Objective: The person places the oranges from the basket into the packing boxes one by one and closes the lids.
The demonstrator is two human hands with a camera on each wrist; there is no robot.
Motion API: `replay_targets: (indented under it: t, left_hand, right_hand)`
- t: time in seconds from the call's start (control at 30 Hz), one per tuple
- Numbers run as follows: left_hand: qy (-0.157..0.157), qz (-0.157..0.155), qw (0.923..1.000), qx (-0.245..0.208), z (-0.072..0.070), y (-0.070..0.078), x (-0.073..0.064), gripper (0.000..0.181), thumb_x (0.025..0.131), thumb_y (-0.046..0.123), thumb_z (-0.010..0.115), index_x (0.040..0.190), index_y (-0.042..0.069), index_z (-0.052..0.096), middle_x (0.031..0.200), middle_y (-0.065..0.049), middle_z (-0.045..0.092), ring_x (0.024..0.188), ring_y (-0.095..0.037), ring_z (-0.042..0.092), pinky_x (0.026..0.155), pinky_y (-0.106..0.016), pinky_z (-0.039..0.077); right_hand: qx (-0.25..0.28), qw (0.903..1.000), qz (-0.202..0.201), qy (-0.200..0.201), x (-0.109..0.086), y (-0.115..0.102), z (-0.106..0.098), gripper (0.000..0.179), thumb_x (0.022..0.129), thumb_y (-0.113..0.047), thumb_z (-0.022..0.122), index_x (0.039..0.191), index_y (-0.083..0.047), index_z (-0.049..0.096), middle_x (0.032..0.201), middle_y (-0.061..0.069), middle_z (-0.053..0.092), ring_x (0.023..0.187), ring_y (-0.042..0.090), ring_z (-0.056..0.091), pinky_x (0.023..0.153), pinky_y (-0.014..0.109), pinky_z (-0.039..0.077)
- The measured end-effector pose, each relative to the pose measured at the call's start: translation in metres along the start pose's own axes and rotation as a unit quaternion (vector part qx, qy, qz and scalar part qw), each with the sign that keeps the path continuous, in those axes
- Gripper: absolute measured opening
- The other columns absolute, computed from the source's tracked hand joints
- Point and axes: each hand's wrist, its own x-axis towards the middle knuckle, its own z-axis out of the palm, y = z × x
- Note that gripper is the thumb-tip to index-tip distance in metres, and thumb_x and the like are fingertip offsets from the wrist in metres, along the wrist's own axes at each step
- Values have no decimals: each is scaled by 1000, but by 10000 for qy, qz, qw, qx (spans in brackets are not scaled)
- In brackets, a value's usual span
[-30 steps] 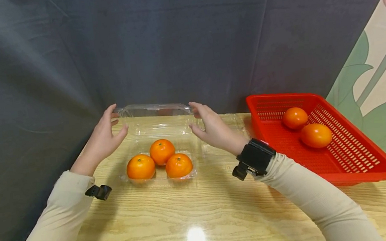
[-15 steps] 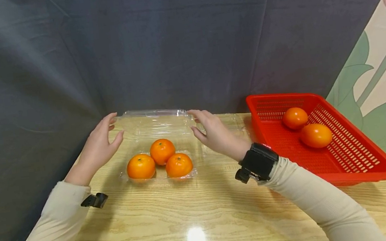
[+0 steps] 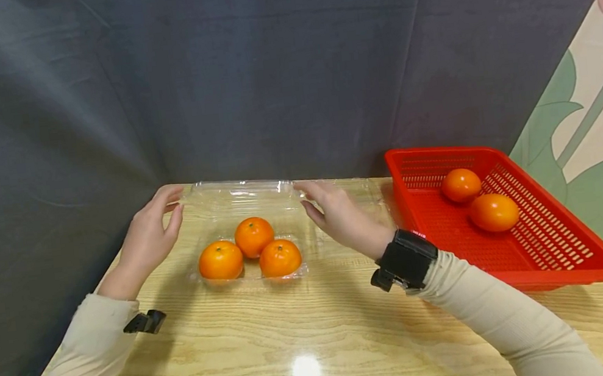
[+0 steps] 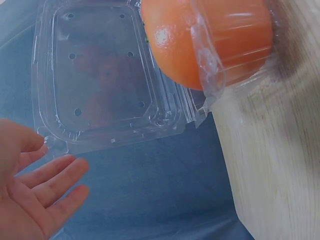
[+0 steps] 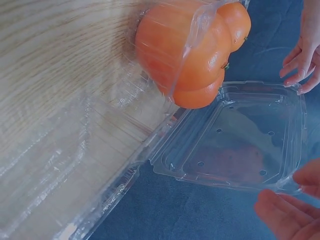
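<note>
The head view showed a clear box (image 3: pixel 252 281) on the bench (image 3: pixel 231 355), holding three orange fruits (image 3: pixel 254 237), with its clear lid (image 3: pixel 244 201) folded back on the far side. The left hand (image 3: pixel 147 232) and the right hand (image 3: pixel 339 211) were at the lid's two far corners, fingers loosely extended rather than clenched. The step in hand appeared to be managing the lid, not loading fruit. To the right lay a second clear container (image 3: pixel 366 190), then a red basket (image 3: pixel 565 278) with two more fruits (image 3: pixel 494 212) inside.

The left wrist view showed the lid spread beyond the fruit, against dark cloth (image 4: pixel 165 190). The left hand's fingers were relaxed beside its corner tab; whether they bore on the plastic was hard to tell.

The right wrist view showed both hands at opposite corners, the right hand's fingers loose around the lid's edge, with no firm grip evident. The next move, as judged from here, called for steady, matched contact at both corners, since such thin plastic could easily twist at its hinge.
</note>
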Motion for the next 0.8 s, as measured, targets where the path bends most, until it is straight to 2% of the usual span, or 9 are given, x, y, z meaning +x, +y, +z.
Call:
replay_targets:
  t: [0.2, 0.4, 0.63, 0.8]
  left_hand:
    - [108, -58, 9999, 1, -1, 0, -4, 27, 94, 5, 51, 120, 0, 55, 115, -22, 62, 99, -40, 63, 84, -53, 49]
    - [109, -160, 9998, 34, -1, 0, -8, 27, 94, 9, 55, 118, 0, 57, 115, -20, 63, 98, -38, 63, 85, -53, 49]
    - [223, -97, 9997, 55, -1, -2, -15, 22, 91, 11, 59, 110, 1, 62, 108, -20, 67, 94, -35, 64, 85, -51, 49]
    - [183, -59, 9998, 57, -3, -4, -21, 20, 90, 12, 61, 106, 1, 66, 101, -19, 70, 92, -35, 65, 84, -50, 49]
  right_hand:
    - [26, 9998, -184, 56, -2, 0, 2, 21, 88, 1, 59, 109, 0, 61, 97, 14, 70, 83, 24, 68, 74, 30, 57]
    - [-28, 9999, -73, -135, -6, -2, 0, 20, 88, 0, 60, 108, -2, 62, 97, 11, 70, 83, 21, 68, 74, 30, 56]
    - [-61, 9996, -224, -155, -11, -5, 2, 18, 87, -1, 62, 104, -3, 65, 97, 9, 71, 86, 21, 68, 77, 29, 56]
    - [-136, 9994, -233, -232, -15, -7, 3, 14, 88, -4, 62, 101, -4, 66, 94, 8, 71, 86, 20, 69, 77, 29, 56]
